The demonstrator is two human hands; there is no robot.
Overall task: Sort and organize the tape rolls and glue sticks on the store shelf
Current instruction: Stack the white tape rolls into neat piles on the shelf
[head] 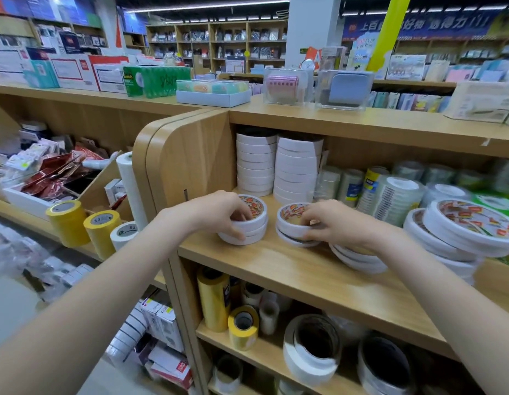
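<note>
Two short stacks of white tape rolls sit side by side near the front of the wooden shelf [290,269] — the left stack [244,223] is gripped by the left hand [222,210], fingers curled over its top and thumb on its side. The right hand [330,220] clamps the right stack [293,226] the same way. Behind the hands stand tall white stacks [276,166]; right of the right hand lie wider rolls [464,229], and below, yellow rolls [243,326].
</note>
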